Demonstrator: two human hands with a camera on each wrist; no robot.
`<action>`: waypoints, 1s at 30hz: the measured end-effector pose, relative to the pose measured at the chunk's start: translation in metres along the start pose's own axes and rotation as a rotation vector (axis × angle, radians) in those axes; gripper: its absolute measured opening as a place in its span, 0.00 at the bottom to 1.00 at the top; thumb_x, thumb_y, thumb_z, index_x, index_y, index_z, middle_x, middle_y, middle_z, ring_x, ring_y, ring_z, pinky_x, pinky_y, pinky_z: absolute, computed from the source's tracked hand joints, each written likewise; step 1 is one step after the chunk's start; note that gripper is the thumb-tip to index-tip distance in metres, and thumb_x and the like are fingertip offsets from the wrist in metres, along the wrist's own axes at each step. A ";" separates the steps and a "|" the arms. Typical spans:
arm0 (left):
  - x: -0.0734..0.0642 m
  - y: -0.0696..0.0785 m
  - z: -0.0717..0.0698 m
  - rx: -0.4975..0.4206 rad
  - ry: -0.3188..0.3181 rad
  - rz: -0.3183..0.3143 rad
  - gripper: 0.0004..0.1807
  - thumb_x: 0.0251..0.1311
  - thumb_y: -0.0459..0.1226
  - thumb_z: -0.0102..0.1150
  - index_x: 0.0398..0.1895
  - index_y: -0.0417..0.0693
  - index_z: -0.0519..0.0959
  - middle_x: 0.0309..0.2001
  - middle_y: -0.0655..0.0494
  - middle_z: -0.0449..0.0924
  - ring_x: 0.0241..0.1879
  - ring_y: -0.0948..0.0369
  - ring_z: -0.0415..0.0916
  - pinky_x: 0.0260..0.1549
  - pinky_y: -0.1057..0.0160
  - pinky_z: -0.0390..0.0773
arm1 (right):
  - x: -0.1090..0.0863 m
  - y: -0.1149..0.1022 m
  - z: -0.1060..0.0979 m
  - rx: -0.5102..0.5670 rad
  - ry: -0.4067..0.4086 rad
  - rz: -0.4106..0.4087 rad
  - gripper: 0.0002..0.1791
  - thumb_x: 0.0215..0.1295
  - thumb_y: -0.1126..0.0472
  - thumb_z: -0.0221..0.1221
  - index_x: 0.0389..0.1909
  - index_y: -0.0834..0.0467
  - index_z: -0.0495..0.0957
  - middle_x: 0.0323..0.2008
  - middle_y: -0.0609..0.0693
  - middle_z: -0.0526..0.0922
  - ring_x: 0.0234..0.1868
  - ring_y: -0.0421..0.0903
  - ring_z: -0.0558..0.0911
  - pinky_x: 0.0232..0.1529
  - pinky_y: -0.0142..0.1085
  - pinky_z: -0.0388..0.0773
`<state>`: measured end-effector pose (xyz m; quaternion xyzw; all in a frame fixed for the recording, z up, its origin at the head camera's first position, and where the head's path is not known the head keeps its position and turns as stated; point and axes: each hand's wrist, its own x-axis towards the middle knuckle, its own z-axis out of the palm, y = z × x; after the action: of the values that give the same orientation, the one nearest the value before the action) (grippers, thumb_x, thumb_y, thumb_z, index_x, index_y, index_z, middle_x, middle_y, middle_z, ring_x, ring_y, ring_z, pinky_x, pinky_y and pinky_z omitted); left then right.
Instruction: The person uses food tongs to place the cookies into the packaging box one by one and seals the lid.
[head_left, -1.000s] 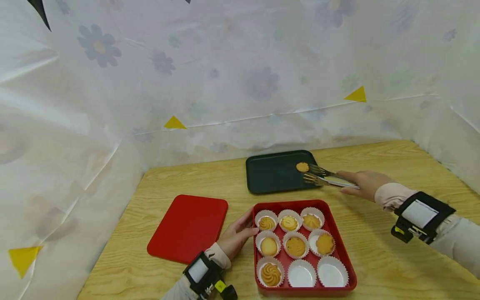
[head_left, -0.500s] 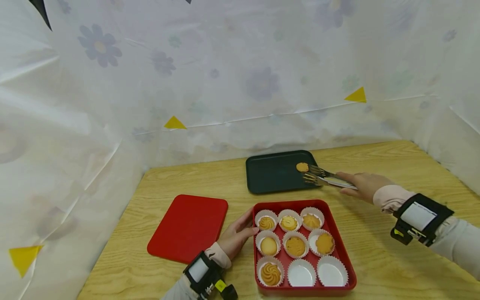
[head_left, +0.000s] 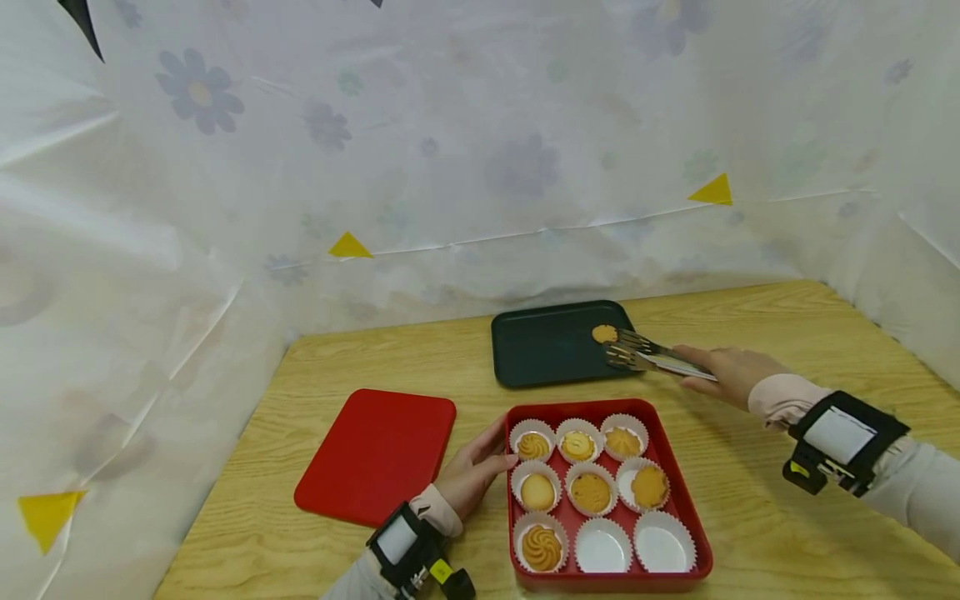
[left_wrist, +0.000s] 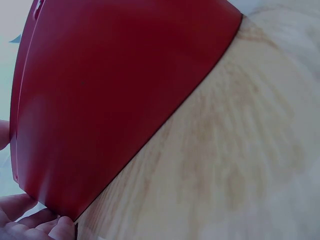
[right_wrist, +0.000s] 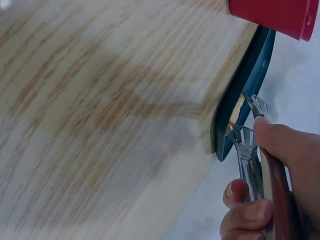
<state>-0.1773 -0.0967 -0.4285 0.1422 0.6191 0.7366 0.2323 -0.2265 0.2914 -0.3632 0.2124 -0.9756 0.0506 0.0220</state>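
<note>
In the head view my left hand point(head_left: 468, 477) holds the left side of a red box point(head_left: 697, 533), its thumb over the rim. The left wrist view shows curled fingers point(left_wrist: 42, 227) around a corner of the box. White paper cups line the box; several hold cookies, and two at the near right, including one cup point(head_left: 664, 542), are bare inside. My right hand point(head_left: 738, 371) grips metal tongs point(head_left: 667, 364) with fork-like ends, which stand apart over the right end of a dark green tray point(head_left: 555, 350). One round cookie point(head_left: 604, 334) lies on the tray, by the far tine tips.
A red lid point(head_left: 378, 454) lies flat on the wooden table point(head_left: 255, 500), left of the box. Behind the table hangs a pale flowered sheet point(head_left: 450, 150). The tray sits close to the table's far edge, behind the box.
The near end of the tongs has shifted very slightly toward the far end. The left hand, box, cookie and tray stay where they were.
</note>
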 end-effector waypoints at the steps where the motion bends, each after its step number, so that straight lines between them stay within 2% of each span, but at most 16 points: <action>1: 0.000 0.000 0.000 0.001 0.002 -0.003 0.37 0.65 0.30 0.49 0.76 0.39 0.48 0.75 0.40 0.49 0.75 0.47 0.44 0.72 0.48 0.47 | 0.000 0.000 0.000 0.002 0.006 -0.004 0.31 0.61 0.52 0.63 0.60 0.67 0.72 0.40 0.68 0.84 0.36 0.61 0.84 0.37 0.57 0.80; 9: 0.000 0.001 0.001 0.003 0.016 -0.018 0.37 0.66 0.30 0.48 0.76 0.39 0.48 0.76 0.41 0.48 0.75 0.47 0.44 0.72 0.48 0.48 | -0.004 -0.004 -0.002 0.016 0.055 -0.019 0.31 0.61 0.53 0.64 0.61 0.66 0.71 0.43 0.70 0.83 0.39 0.63 0.84 0.40 0.58 0.80; 15: 0.000 0.001 0.001 0.000 0.015 -0.021 0.37 0.66 0.30 0.48 0.76 0.39 0.47 0.76 0.41 0.48 0.75 0.47 0.43 0.72 0.48 0.48 | -0.010 -0.010 -0.010 0.018 0.064 0.006 0.32 0.60 0.51 0.64 0.62 0.63 0.71 0.42 0.67 0.84 0.36 0.59 0.84 0.39 0.57 0.80; 19: 0.000 0.002 0.001 -0.003 0.012 -0.021 0.37 0.66 0.30 0.48 0.76 0.40 0.47 0.76 0.41 0.48 0.75 0.47 0.43 0.72 0.48 0.47 | -0.017 -0.020 -0.020 0.033 0.073 0.002 0.32 0.60 0.51 0.64 0.63 0.61 0.70 0.40 0.62 0.84 0.31 0.49 0.81 0.33 0.49 0.80; 23: 0.000 0.002 0.001 -0.005 0.008 -0.018 0.37 0.66 0.30 0.48 0.76 0.40 0.47 0.76 0.41 0.48 0.75 0.47 0.44 0.72 0.48 0.47 | -0.027 -0.032 -0.030 0.039 0.104 -0.020 0.33 0.60 0.51 0.65 0.63 0.60 0.71 0.41 0.58 0.85 0.28 0.43 0.76 0.29 0.42 0.76; 26: 0.000 0.002 0.001 -0.004 0.006 -0.018 0.37 0.66 0.30 0.48 0.76 0.40 0.47 0.76 0.42 0.48 0.75 0.47 0.44 0.72 0.48 0.47 | -0.034 -0.043 -0.036 0.027 0.123 -0.039 0.33 0.59 0.49 0.65 0.63 0.58 0.72 0.35 0.52 0.84 0.25 0.40 0.73 0.25 0.36 0.73; 30: 0.000 0.002 0.001 -0.001 0.004 -0.019 0.36 0.67 0.30 0.48 0.76 0.40 0.48 0.76 0.42 0.48 0.75 0.47 0.44 0.72 0.48 0.47 | -0.045 -0.059 -0.043 0.015 0.122 -0.057 0.33 0.59 0.45 0.64 0.63 0.53 0.72 0.28 0.42 0.76 0.21 0.35 0.67 0.21 0.30 0.66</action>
<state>-0.1769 -0.0963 -0.4261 0.1347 0.6206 0.7349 0.2379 -0.1603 0.2614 -0.3181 0.2367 -0.9656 0.0699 0.0814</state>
